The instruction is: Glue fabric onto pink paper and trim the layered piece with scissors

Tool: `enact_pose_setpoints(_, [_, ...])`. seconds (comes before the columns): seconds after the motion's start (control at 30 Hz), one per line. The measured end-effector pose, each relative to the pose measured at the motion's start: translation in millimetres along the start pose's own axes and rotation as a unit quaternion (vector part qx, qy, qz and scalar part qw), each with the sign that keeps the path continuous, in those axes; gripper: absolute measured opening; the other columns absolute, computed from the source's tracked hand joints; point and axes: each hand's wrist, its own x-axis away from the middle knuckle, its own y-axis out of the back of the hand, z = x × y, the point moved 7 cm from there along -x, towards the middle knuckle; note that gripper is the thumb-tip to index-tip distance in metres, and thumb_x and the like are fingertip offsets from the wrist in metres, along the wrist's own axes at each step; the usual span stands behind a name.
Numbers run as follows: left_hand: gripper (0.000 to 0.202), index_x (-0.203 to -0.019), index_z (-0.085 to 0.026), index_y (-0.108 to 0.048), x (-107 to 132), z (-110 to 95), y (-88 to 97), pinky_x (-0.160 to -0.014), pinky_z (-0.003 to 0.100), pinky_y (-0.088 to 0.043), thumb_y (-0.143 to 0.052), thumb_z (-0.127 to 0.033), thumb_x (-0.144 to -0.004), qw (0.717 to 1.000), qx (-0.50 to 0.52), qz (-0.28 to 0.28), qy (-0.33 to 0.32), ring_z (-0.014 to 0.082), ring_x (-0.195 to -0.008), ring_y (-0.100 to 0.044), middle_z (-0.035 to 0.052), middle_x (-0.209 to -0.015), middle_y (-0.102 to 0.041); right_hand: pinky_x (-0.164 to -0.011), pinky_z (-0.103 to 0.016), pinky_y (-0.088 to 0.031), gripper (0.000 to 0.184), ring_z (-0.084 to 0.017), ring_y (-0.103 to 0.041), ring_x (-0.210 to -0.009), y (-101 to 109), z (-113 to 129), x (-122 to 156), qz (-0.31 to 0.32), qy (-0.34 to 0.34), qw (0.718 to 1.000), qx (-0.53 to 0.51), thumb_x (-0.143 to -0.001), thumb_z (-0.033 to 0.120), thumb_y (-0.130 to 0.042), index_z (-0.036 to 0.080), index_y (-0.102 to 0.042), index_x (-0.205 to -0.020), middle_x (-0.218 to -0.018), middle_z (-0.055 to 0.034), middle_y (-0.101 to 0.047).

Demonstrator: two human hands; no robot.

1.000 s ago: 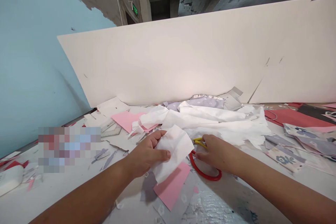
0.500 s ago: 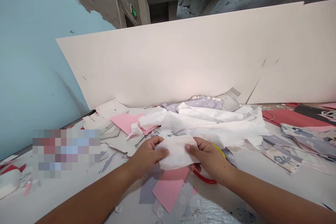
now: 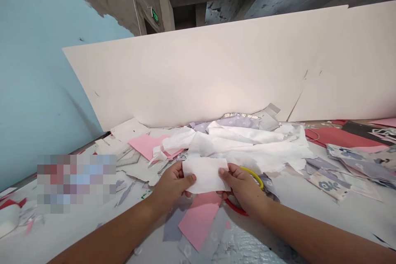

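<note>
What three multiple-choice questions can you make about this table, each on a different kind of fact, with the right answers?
1. How is the white cloth piece held?
A) wrapped around a loop
B) lying alone on the table
C) pinched by the left hand and the right hand

2. Where is the red-and-yellow loop?
A) on the white board
B) under the right hand
C) at the table's far edge

3. What colour is the sheet below the hands?
A) pink
B) black
C) blue

Answers:
1 C: both thumbs press on the cloth.
2 B: the loop shows on both sides of that hand.
3 A: the sheet is plainly pink.

White cloth [image 3: 206, 175], lilac-flowered fabric scraps [image 3: 355, 169]
</note>
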Motion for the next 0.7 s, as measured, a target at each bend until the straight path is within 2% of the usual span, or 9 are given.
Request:
enact_pose_setpoints(0.1, [0.019, -0.070, -0.016, -0.051, -3, -2, 4.4, -0.039, 0.017, -0.031, -0.055, -0.034, -0.073, 1.000, 0.010, 0.016, -0.014, 0.0047, -0.037, -0.040, -0.0050, -0.049, -0.048, -0.037, -0.015, -0.030, 0.024, -0.003, -0.038, -0.038, 5, 1, 0, -0.023, -0.013, 0.999, 0.029, -0.073, 0.041, -0.053, 0.019, -0.047, -0.080, -0.057, 0.0066, -0.048])
enact_pose_setpoints(0.17, [0.020, -0.067, -0.016, -0.049, -5, -4, 9.2, -0.038, 0.017, -0.028, -0.050, -0.034, -0.075, 0.999, 0.033, 0.016, -0.026, 0.0042, -0.035, -0.038, -0.0057, -0.046, -0.046, -0.040, -0.015, -0.030, 0.022, -0.004, -0.040, -0.043, 1, 4, 1, 0.022, -0.015, 0.998, 0.051, -0.072, 0.039, -0.055, 0.019, -0.048, -0.078, -0.060, 0.0056, -0.049])
enact_pose_setpoints(0.23, [0.019, -0.070, -0.016, -0.050, -8, -6, 15.6, -0.040, 0.018, -0.028, -0.048, -0.034, -0.077, 0.998, 0.041, 0.005, -0.038, 0.0047, -0.037, -0.039, -0.0039, -0.050, -0.051, -0.042, -0.016, -0.029, 0.021, -0.005, -0.040, -0.045, -7, 3, 3, 0.097, -0.024, 0.989, 0.106, -0.072, 0.038, -0.055, 0.018, -0.049, -0.075, -0.059, 0.0049, -0.049])
enact_pose_setpoints(0.33, [0.019, -0.071, -0.016, -0.050, -13, -6, 26.0, -0.040, 0.018, -0.027, -0.046, -0.034, -0.077, 0.998, 0.026, -0.029, -0.050, 0.0045, -0.037, -0.038, -0.0021, -0.052, -0.055, -0.039, -0.018, -0.025, 0.020, -0.006, -0.033, -0.039, -10, -2, 9, 0.155, -0.042, 0.954, 0.254, -0.076, 0.039, -0.049, 0.019, -0.049, -0.074, -0.049, 0.0069, -0.041])
enact_pose_setpoints(0.37, [0.019, -0.071, -0.016, -0.050, -15, -5, 28.9, -0.041, 0.018, -0.026, -0.047, -0.033, -0.076, 0.998, 0.022, -0.042, -0.051, 0.0043, -0.037, -0.037, -0.0023, -0.052, -0.055, -0.039, -0.018, -0.025, 0.019, -0.006, -0.033, -0.039, -10, -2, 9, 0.155, -0.035, 0.939, 0.304, -0.078, 0.039, -0.046, 0.020, -0.049, -0.074, -0.048, 0.0069, -0.040])
enact_pose_setpoints(0.43, [0.016, -0.070, -0.016, -0.049, -16, -3, 30.6, -0.041, 0.018, -0.025, -0.047, -0.031, -0.076, 0.997, 0.016, -0.053, -0.051, 0.0041, -0.038, -0.036, -0.0029, -0.052, -0.055, -0.043, -0.019, -0.027, 0.019, -0.008, -0.039, -0.045, -10, 4, 9, 0.133, 0.020, 0.908, 0.396, -0.079, 0.036, -0.043, 0.020, -0.049, -0.072, -0.052, 0.0047, -0.045])
enact_pose_setpoints(0.53, [0.015, -0.069, -0.017, -0.048, -14, -1, 23.0, -0.042, 0.018, -0.027, -0.048, -0.031, -0.075, 0.999, -0.001, -0.035, -0.040, 0.0050, -0.039, -0.036, -0.0032, -0.053, -0.054, -0.050, -0.022, -0.030, 0.017, -0.011, -0.046, -0.058, -13, 16, 9, 0.080, 0.099, 0.857, 0.499, -0.080, 0.033, -0.042, 0.021, -0.051, -0.073, -0.065, 0.0012, -0.055])
enact_pose_setpoints(0.63, [0.015, -0.068, -0.018, -0.049, -8, 0, 14.9, -0.042, 0.018, -0.028, -0.049, -0.032, -0.073, 0.998, -0.047, -0.036, -0.029, 0.0061, -0.042, -0.036, -0.0038, -0.053, -0.053, -0.050, -0.022, -0.028, 0.014, -0.012, -0.047, -0.059, -15, 18, 10, 0.057, 0.108, 0.827, 0.549, -0.078, 0.034, -0.043, 0.022, -0.051, -0.079, -0.067, 0.0010, -0.057])
enact_pose_setpoints(0.7, [0.013, -0.069, -0.018, -0.051, -5, -1, 11.9, -0.045, 0.018, -0.030, -0.051, -0.030, -0.071, 0.994, -0.091, -0.044, -0.041, 0.0070, -0.046, -0.039, -0.0041, -0.055, -0.052, -0.049, -0.021, -0.027, 0.014, -0.012, -0.046, -0.057, -17, 16, 11, 0.071, 0.102, 0.815, 0.565, -0.078, 0.034, -0.044, 0.022, -0.050, -0.077, -0.064, 0.0016, -0.056])
